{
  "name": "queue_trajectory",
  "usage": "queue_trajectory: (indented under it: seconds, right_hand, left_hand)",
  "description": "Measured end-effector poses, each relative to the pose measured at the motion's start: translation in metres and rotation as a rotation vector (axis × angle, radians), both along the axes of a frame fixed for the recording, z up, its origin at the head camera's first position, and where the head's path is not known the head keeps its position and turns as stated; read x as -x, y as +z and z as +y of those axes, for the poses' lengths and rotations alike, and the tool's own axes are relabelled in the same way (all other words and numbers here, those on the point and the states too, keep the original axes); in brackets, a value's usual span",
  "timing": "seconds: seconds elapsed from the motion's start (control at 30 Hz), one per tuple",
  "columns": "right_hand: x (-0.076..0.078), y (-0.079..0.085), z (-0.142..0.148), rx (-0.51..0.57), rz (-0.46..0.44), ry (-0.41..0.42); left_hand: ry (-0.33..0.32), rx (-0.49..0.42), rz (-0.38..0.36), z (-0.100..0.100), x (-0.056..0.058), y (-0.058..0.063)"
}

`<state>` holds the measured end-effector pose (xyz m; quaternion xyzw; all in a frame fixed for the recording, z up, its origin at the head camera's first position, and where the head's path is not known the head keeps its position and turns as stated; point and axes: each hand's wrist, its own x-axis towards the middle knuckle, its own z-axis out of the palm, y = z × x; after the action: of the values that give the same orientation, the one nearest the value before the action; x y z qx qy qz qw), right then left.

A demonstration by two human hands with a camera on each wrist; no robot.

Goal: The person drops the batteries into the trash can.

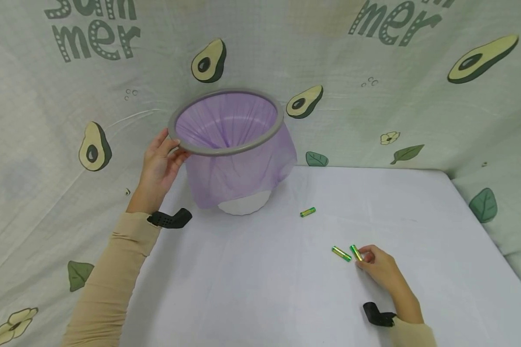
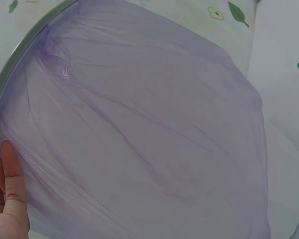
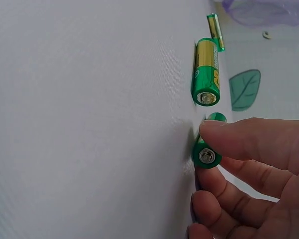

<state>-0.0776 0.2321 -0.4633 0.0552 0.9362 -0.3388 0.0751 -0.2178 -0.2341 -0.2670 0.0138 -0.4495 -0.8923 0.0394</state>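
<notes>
A white trash can (image 1: pixel 245 203) with a purple bag (image 1: pixel 243 176) draped over it and a grey rim ring (image 1: pixel 226 151) stands at the back of the table. My left hand (image 1: pixel 159 166) grips the ring at its left side, and in the left wrist view its fingers (image 2: pixel 12 174) lie against the bag just under the ring. Low over the table at the right, my right hand (image 1: pixel 382 270) pinches a green and gold battery (image 3: pixel 207 155) between thumb and fingers. A second battery (image 1: pixel 341 253) lies just left of it. Farther back, nearer the can, is a third battery (image 1: pixel 308 212).
A white cloth covers the table (image 1: pixel 252 284). Behind it hangs a pale fabric backdrop (image 1: pixel 260 53) printed with avocados and leaves, which also runs along the left and right sides. The can stands close against the backdrop.
</notes>
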Motion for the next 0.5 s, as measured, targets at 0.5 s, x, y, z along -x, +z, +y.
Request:
queue_trajectory:
  seconds: [0.5]
  right_hand:
    - [0.0026,0.0000,0.0024,-0.031,-0.004,-0.002]
  left_hand:
    - [-0.010,-0.029,0.001,-0.0001,-0.0003,0.0000]
